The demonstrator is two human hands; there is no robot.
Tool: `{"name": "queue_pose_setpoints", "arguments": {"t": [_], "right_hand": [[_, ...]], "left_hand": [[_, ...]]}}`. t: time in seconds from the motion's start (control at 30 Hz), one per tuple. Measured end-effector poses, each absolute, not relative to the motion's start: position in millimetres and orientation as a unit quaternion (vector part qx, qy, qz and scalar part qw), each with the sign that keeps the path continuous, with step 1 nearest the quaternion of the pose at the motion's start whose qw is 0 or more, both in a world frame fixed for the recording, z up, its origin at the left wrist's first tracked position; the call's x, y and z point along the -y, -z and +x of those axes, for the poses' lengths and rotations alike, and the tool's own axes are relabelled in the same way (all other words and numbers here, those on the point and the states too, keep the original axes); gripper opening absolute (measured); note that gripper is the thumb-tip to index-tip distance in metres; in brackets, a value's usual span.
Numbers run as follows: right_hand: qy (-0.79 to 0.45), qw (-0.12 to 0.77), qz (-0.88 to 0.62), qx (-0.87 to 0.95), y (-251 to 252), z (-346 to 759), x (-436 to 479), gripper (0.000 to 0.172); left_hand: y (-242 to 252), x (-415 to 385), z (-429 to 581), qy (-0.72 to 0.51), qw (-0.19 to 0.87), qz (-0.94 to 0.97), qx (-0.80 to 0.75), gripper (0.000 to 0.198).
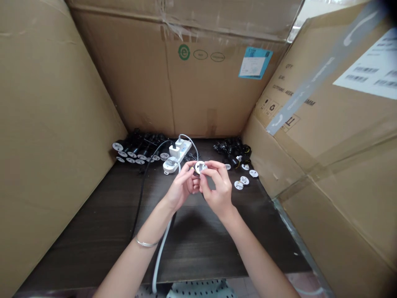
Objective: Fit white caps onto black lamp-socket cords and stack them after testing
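Observation:
Both of my hands meet over the middle of a dark wooden table [93,231]. My left hand [181,188] and my right hand [218,186] pinch the same small plug with a round white cover [200,167], fingers closed on it. Just behind it lies a white power strip [177,157] with a white adapter plugged in. Its white cable [161,252] runs toward me under my left wrist.
A row of black plugs with white round covers [136,151] lies at the back left. A heap of black plugs [231,150] sits at the back right, with several loose white covers [245,178] before it. Tall cardboard boxes [198,78] wall the table on three sides.

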State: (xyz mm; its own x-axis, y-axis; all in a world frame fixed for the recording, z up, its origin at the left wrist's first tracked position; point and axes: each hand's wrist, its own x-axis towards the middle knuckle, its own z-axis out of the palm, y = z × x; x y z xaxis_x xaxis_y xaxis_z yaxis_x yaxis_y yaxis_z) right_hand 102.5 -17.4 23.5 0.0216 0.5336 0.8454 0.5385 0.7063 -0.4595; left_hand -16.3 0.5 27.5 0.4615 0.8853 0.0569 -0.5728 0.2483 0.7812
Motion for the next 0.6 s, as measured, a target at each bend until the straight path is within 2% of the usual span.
{"name": "queue_pose_setpoints", "arguments": {"t": [0.6], "right_hand": [[0.053, 0.613, -0.374, 0.694, -18.1, 103.5, 18.7, 0.015]], "left_hand": [[-25.9, -0.8, -15.1, -0.466, 0.766, 0.392, -0.204, 0.023]]}}
